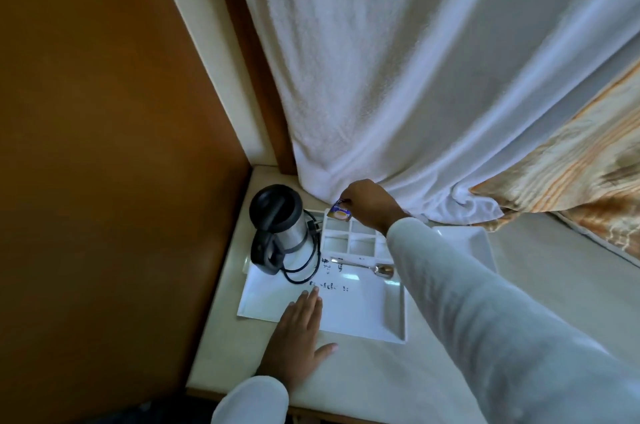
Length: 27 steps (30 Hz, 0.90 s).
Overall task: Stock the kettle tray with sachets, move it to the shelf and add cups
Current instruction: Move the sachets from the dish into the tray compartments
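Note:
A white kettle tray [360, 319] lies on a cream ledge. At its back left stands a steel kettle [278, 229] with a black lid and a coiled black cord. A white divided sachet holder [349, 236] sits at the tray's back, its visible compartments empty. My right hand [369, 203] pinches a small blue sachet [340, 210] just above the holder's far left compartment. My left hand [298, 330] rests flat, fingers spread, on the tray's front edge. A metal spoon [367, 266] lies across the tray in front of the holder.
A white curtain [415, 77] hangs down to the ledge just behind the tray, with a patterned orange drape [571, 163] at the right. A brown wall panel [104, 146] closes the left side. A second white tray [467, 243] lies to the right, partly behind my sleeve.

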{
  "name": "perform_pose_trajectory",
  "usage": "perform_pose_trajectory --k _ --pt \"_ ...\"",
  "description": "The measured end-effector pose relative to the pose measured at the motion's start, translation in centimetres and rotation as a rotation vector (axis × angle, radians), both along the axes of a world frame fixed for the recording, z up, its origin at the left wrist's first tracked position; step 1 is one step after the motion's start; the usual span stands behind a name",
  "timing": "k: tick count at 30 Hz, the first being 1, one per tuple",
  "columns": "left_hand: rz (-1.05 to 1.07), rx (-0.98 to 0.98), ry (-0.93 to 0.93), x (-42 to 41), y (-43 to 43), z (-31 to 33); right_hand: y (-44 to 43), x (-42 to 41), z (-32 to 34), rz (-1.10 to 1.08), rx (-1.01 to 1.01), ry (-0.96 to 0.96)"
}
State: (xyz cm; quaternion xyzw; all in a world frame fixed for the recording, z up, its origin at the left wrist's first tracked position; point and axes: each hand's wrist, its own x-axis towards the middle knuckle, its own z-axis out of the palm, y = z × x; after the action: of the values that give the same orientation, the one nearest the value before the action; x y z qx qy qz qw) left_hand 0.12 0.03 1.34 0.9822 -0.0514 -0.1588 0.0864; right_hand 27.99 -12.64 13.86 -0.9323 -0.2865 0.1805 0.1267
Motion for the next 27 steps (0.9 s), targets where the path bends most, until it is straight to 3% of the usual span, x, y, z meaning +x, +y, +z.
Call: perform_pose_trajectory --k 6,12,14,18,21,24,27 --pt "-0.028 -0.039 0.007 0.0 0.6 -0.5 3.2 0.4 -1.5 0.116 -0.199 -0.054" --pt "-0.036 -0.068 -0.014 -0.1 1.1 -0.7 4.0 1.5 -2.9 0.172 -0.160 0.027" --pt "-0.035 -0.069 -0.014 -0.1 1.3 -0.9 3.2 1.5 -3.1 0.112 -0.075 0.020" --pt "-0.033 -0.062 -0.020 -0.4 1.6 -1.4 0.0 -0.5 -2.7 -0.215 0.307 0.075" --pt "-0.042 -0.064 -0.031 -0.4 1.3 -1.6 -5.3 -2.2 -3.2 -0.427 0.439 0.018" --pt "-0.038 -0.064 -0.040 -0.4 1.0 -1.3 -13.0 -3.1 -4.8 -0.558 0.301 -0.088" --pt "-0.032 -0.054 -0.042 -0.4 0.9 -1.1 -19.8 -3.6 -5.2 -0.584 0.042 0.080"
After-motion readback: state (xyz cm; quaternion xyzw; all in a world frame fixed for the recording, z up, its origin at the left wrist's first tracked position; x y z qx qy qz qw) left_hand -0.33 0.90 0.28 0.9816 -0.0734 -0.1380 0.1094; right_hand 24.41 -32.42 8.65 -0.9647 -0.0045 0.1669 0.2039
